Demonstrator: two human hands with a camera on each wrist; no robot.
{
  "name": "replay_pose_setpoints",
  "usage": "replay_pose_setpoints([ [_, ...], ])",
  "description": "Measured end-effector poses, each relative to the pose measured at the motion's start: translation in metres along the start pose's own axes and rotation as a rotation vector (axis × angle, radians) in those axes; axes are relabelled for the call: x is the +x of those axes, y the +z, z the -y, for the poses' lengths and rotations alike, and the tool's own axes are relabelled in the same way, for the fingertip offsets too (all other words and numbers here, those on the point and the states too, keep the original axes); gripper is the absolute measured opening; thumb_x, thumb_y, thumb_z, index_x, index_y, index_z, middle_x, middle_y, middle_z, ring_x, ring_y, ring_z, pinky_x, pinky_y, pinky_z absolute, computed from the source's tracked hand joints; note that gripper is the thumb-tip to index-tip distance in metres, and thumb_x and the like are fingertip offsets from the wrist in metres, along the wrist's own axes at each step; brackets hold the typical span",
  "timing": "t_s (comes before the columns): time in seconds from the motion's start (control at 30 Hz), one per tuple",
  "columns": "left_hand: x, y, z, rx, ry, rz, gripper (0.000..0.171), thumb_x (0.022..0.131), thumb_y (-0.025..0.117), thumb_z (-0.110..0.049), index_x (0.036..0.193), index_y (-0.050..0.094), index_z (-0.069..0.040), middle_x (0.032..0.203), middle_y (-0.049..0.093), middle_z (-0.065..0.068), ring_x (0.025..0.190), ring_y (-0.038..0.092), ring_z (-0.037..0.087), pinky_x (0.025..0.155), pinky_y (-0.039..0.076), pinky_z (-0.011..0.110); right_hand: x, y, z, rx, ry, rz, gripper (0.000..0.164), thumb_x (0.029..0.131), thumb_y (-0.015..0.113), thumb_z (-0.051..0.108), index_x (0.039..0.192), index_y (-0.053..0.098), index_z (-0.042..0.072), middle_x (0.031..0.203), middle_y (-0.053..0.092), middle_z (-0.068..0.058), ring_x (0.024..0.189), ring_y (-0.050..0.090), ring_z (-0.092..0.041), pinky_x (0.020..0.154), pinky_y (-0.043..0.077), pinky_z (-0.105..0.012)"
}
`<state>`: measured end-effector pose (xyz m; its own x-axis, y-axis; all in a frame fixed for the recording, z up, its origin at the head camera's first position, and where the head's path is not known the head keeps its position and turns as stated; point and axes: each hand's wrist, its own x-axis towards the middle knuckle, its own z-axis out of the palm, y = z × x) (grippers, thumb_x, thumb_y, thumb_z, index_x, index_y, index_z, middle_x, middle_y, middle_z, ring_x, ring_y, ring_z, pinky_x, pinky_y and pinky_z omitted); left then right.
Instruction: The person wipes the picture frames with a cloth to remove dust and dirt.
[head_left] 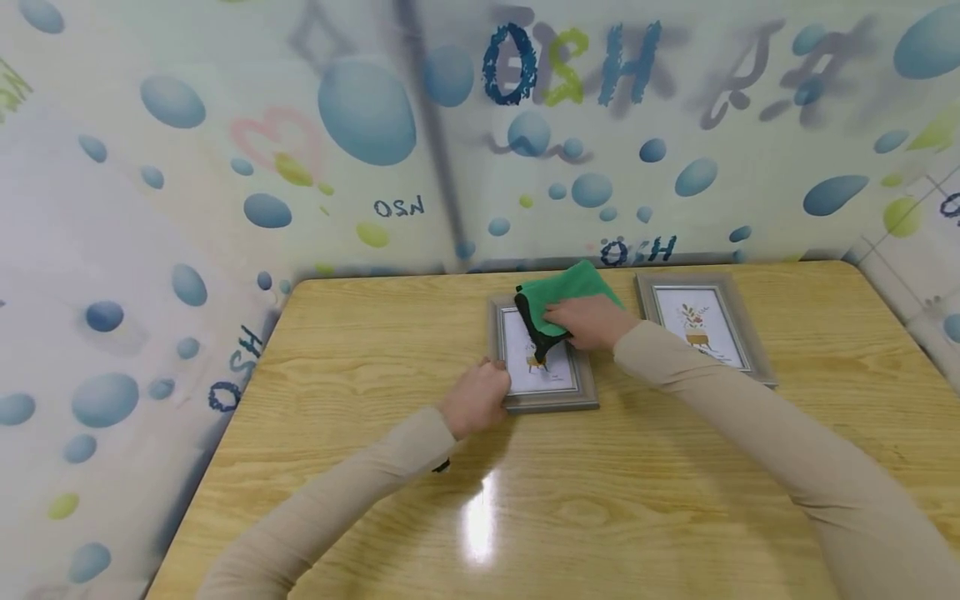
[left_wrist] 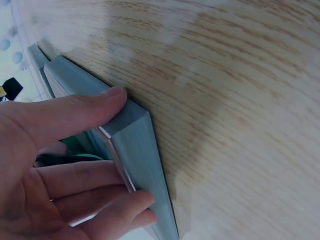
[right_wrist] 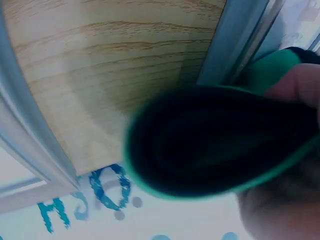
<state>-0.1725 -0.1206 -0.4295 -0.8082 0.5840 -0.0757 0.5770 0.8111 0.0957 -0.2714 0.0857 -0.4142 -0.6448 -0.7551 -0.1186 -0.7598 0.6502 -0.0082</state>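
A grey picture frame [head_left: 512, 354] with a potted-plant print lies on the wooden table. My left hand [head_left: 476, 396] grips its near left corner; in the left wrist view the thumb presses one side of the frame [left_wrist: 140, 145] and the fingers rest along the other. Bunched in my right hand [head_left: 596, 321] is a green cloth [head_left: 566, 292] with a black edge, which covers the upper right part of the print. Close up in the right wrist view, the folded cloth [right_wrist: 200, 145] is blurred, its dark inner side showing.
To the right lies a second grey frame [head_left: 750, 354] with a similar print, partly behind my right sleeve [head_left: 720, 408]. The wooden table [head_left: 360, 358] ends at the back against a wall [head_left: 465, 167] patterned with blue drops. Light glares off the table in front.
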Motion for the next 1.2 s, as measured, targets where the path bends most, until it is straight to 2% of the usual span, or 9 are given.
replay_pose_setpoints([
  [0.17,0.001,-0.002,-0.001,-0.03,0.004,0.006,0.018,0.065,0.082,-0.002,0.075,0.067,0.001,0.089,0.066,0.014,0.079,0.061,0.025,0.08,0.052,0.038,-0.001,0.001,0.009,-0.004,0.035,-0.023,0.011,0.086,0.068,0.002,0.095,0.062,0.004,0.099,0.066,-0.012,0.088,0.063,-0.029,0.07,0.054,-0.041],
  [0.27,0.0,-0.004,0.001,-0.049,0.018,0.001,0.017,0.065,0.08,0.001,0.071,0.064,0.0,0.086,0.066,0.014,0.076,0.059,0.024,0.075,0.053,0.037,0.009,0.002,0.019,0.08,0.063,-0.003,0.007,0.089,0.066,0.003,0.093,0.06,0.005,0.09,0.063,-0.01,0.084,0.063,-0.027,0.071,0.053,-0.04],
  [0.33,0.0,-0.005,0.001,-0.051,0.035,-0.001,0.018,0.065,0.079,0.002,0.067,0.061,-0.002,0.079,0.064,0.011,0.071,0.057,0.021,0.067,0.052,0.035,0.018,0.002,0.026,0.132,0.071,0.004,0.01,0.09,0.065,0.003,0.099,0.061,0.004,0.094,0.064,-0.011,0.087,0.063,-0.028,0.074,0.053,-0.04],
  [0.43,0.0,-0.006,0.003,-0.066,0.052,0.008,0.021,0.066,0.078,0.004,0.065,0.058,-0.004,0.067,0.06,0.005,0.062,0.052,0.016,0.057,0.049,0.032,0.028,0.002,0.036,0.205,0.043,0.012,0.028,0.091,0.062,0.003,0.119,0.06,-0.001,0.114,0.063,-0.017,0.104,0.061,-0.031,0.087,0.05,-0.042],
  [0.53,0.0,-0.006,0.003,-0.086,0.058,0.022,0.023,0.067,0.078,0.004,0.065,0.058,-0.006,0.06,0.054,0.0,0.056,0.046,0.011,0.051,0.046,0.03,0.033,0.002,0.04,0.264,-0.023,0.018,0.044,0.092,0.059,0.0,0.135,0.05,-0.005,0.136,0.05,-0.024,0.121,0.051,-0.035,0.099,0.043,-0.043],
  [0.63,0.0,-0.006,0.003,-0.084,0.058,0.022,0.023,0.068,0.078,0.003,0.066,0.058,-0.006,0.061,0.055,0.0,0.057,0.046,0.011,0.051,0.046,0.03,0.03,0.003,0.038,0.305,-0.081,0.028,0.051,0.091,0.057,-0.003,0.14,0.044,-0.003,0.145,0.04,-0.023,0.131,0.042,-0.035,0.106,0.035,-0.043],
  [0.77,-0.002,-0.004,0.004,-0.069,0.046,-0.006,0.022,0.067,0.08,0.001,0.068,0.059,-0.005,0.071,0.06,0.006,0.068,0.055,0.018,0.059,0.05,0.036,0.02,0.007,0.029,0.33,-0.162,0.047,0.051,0.092,0.057,-0.004,0.141,0.046,0.002,0.148,0.039,-0.017,0.133,0.039,-0.033,0.107,0.033,-0.043],
  [0.9,-0.003,-0.003,0.005,-0.082,0.04,-0.041,0.023,0.066,0.081,0.001,0.069,0.059,-0.005,0.077,0.061,0.008,0.073,0.059,0.022,0.06,0.051,0.037,0.007,0.008,0.019,0.253,-0.201,0.064,0.051,0.091,0.059,-0.002,0.14,0.049,0.005,0.148,0.041,-0.013,0.134,0.039,-0.031,0.107,0.034,-0.043],
  [1.2,0.001,-0.002,0.002,-0.076,0.046,-0.055,0.021,0.063,0.082,0.003,0.074,0.064,0.002,0.077,0.063,0.011,0.064,0.058,0.018,0.056,0.052,0.033,-0.024,0.006,0.007,-0.024,-0.024,-0.035,0.041,0.089,0.062,-0.003,0.129,0.058,0.002,0.134,0.055,-0.016,0.124,0.049,-0.036,0.1,0.042,-0.046],
])
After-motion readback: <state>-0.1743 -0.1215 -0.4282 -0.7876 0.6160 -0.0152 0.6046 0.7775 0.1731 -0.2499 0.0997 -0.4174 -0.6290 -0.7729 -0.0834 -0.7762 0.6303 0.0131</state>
